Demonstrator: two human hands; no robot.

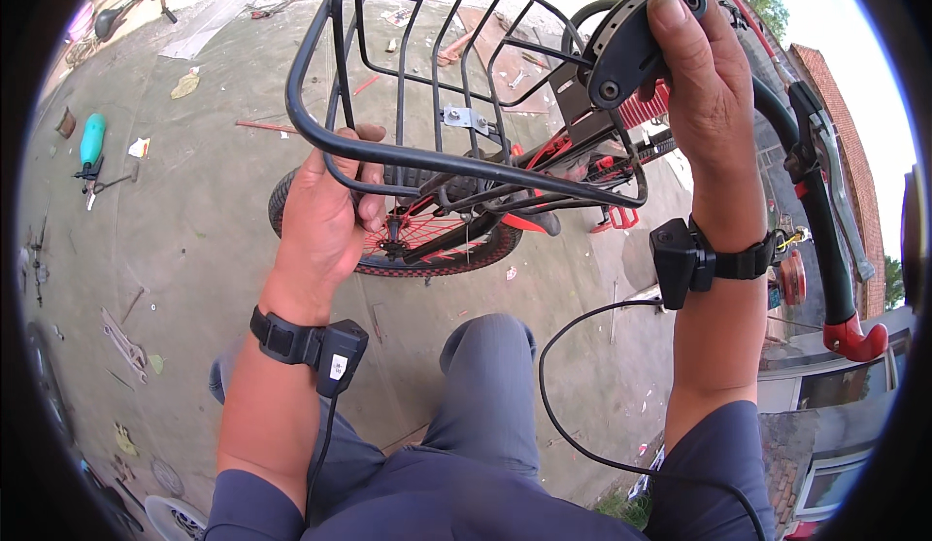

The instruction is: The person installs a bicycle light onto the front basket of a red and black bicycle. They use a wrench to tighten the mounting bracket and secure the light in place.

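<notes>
The right grip (714,89) is clamping a black folding tool (623,60) between the thumb and the fingers, and the tool is showing a round bolt head at each end. It is hovering just beside the right end of a black wire basket (485,171), near the upper right of the view; whether it is touching the basket, I cannot tell. The left grip (330,206) is closing its fingers around the basket's thick rim at the near left corner, so the basket is sitting tilted in front of the person, its bars facing up. A small silver bracket (467,120) is resting against those bars.

Beneath the basket, a bicycle wheel (427,237) with red spokes is showing, and a red pedal (622,219) is standing to its right. At the far right, a black handlebar (832,240) is ending in a red tip, with a silver brake lever (841,186) running alongside.

Each wrist is wearing a strapped black box, the left one (342,358) and the right one (677,259), with cables trailing down. Away to the left, a teal bottle (92,139) is lying on the grey-green ground (218,211).
</notes>
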